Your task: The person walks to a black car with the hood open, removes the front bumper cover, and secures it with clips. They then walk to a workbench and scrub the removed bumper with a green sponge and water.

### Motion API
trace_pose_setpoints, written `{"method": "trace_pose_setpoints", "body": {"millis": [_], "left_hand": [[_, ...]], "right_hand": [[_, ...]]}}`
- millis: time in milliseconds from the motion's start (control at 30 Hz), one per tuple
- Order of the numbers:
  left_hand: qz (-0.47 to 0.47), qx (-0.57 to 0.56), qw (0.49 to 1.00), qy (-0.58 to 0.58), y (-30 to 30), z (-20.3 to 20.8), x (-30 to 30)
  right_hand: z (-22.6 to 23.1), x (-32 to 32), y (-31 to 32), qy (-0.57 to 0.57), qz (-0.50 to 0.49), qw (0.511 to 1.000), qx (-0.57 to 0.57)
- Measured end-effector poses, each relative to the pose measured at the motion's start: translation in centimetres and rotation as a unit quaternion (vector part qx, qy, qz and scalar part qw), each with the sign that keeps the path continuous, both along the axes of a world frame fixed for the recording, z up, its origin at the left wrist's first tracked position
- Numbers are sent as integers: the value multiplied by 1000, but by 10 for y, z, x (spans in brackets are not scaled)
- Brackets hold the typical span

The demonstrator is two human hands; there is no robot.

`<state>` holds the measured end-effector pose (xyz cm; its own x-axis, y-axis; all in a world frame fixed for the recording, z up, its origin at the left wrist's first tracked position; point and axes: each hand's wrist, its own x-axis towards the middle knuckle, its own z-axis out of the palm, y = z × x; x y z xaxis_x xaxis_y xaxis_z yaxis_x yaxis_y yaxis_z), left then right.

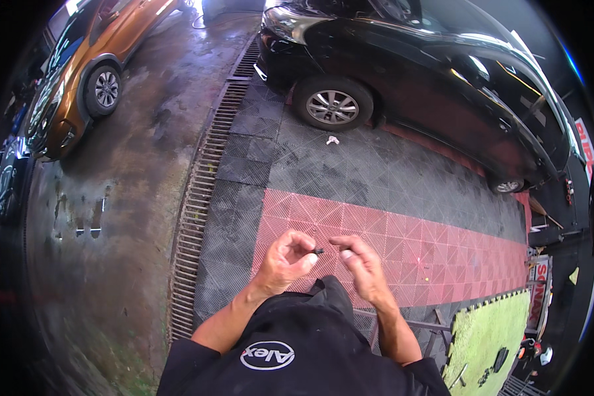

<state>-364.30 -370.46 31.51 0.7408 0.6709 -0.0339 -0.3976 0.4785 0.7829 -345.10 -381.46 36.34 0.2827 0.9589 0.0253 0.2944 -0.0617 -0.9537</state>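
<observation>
Red tiles (416, 254) beneath curled left hand (284, 260)

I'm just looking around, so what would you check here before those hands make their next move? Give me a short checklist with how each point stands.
1. Small dark piece held at the fingertips of the left hand: ok.
2. Right hand free to help: ok, it looks empty and is apart from the piece.
3. Piece's exact kind and condition known: cannot tell, too small here.
4. Floor clear of loose things: not ok, a white scrap lies near the front wheel of the black car.
5. Green mat bare: not ok, dark items lie on it.
</observation>
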Motion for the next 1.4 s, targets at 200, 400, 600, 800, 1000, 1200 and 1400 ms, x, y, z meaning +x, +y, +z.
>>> {"method": "trace_pose_setpoints", "body": {"millis": [200, 400, 600, 800, 1000, 1200, 1400], "left_hand": [[110, -99, 988, -46, 92, -34, -23], [98, -152, 980, -85, 233, -60, -10], [140, -176, 967, -120, 383, -36, 24], [235, -47, 970, -33, 514, -16, 54], [244, 59, 968, 23, 673, -22, 66], [248, 124, 958, 74, 856, -28, 64], [212, 98, 968, 89, 1012, -3, 52]], "right_hand": [[-32, -33, 137, 35, 100, 994, 18], [-44, -3, 301, 15, 179, 982, 65], [-19, 43, 482, -142, 272, 941, 146], [-9, 66, 627, -129, 261, 942, 166], [-13, 71, 777, -56, 217, 967, 122], [-18, 68, 944, -70, 201, 973, 88], [7, 60, 1091, -58, 192, 977, 66]]}}
